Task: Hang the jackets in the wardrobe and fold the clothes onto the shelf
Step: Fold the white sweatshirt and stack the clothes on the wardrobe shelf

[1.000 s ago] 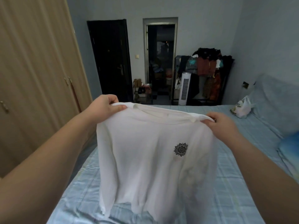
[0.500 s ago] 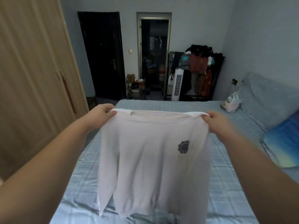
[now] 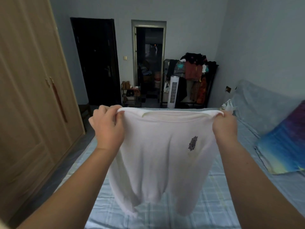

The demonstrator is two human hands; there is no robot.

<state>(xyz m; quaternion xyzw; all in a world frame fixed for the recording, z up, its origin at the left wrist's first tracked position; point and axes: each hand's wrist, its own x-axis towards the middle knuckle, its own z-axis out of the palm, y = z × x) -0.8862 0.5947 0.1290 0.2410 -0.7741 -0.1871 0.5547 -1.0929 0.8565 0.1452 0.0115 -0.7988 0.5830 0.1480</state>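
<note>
1. My left hand (image 3: 108,128) is closed in a pinch on the left shoulder of the white cotton T-shirt with a small dark emblem on the chest (image 3: 158,152), the fingers curled tight over the seam.
2. My right hand (image 3: 225,128) grips the other shoulder the same way, fist closed on the fabric, thumb hidden behind the cloth.
3. The shirt is in the air between my 2 hands, collar edge pulled level and taut, body hanging straight down above the pale blue checked bed sheet (image 3: 214,204). I judge this hold is meant to let the cloth drop flat and show its shape before I lay it down to fold.
4. The sleeves seem tucked behind the body; the light is dim and I cannot tell exactly how they hang.
5. The bed below is the nearest flat place to fold on, and the stretch under the hem looks bare enough.
6. The light wooden wardrobe with panelled doors (image 3: 33,113) stands to my left, doors shut, so the shelf is out of reach until 1 is opened.
7. A blue and purple pillow (image 3: 283,146) lies at the right of the bed, well apart from the shirt.
8. At the far wall stand a dark rack heaped with clothes (image 3: 193,75) and a white tower fan (image 3: 173,91), both clear of my work; a white plastic bag (image 3: 228,106) sits just beyond my right hand.
</note>
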